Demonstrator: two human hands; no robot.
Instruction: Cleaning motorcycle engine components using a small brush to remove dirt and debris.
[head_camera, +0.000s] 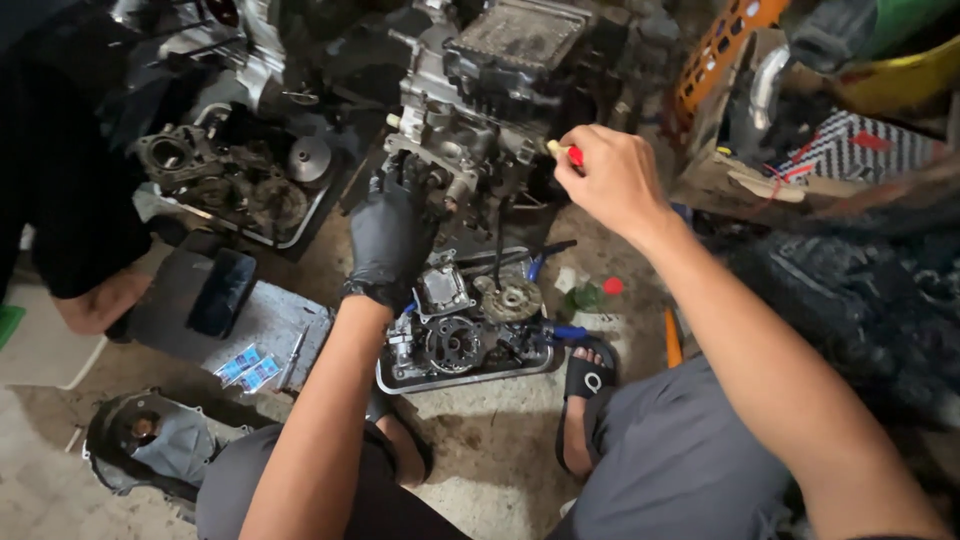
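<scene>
At the far left a black-sleeved arm of another person (70, 200) is reaching into the scene, keeping well apart from the work. Next to it a shallow metal tray of greasy grey engine castings (235, 185) is lying on the floor, and nearer the camera a dark flat phone (222, 290) is resting on a grey slab, with small blue-and-white packets (247, 366) just beside it and a round grey engine cover (150, 440) lying lower left.

The left hand (390, 235), wearing a black glove, is spreading its fingers wide and pressing against the lower left flank of the grimy silver-grey metal engine block (480, 110), which is standing straight ahead of the person, its long axis running away from the camera. This hand is lying flat on the block and grasping nothing.

Below it a second metal tray of gears and dismantled parts (465, 325) is sitting between the person's knees, a black sandal (585, 375) touching its right edge.

The bare right hand (610, 180) is closing tightly around a thin tool with a red handle (568, 153), its tip pointing left into the block's right side. The right hand is therefore the working one, and nothing is standing between tool and block. Further right, an orange perforated crate (725, 45) and cluttered cardboard are crowding the elbow.
</scene>
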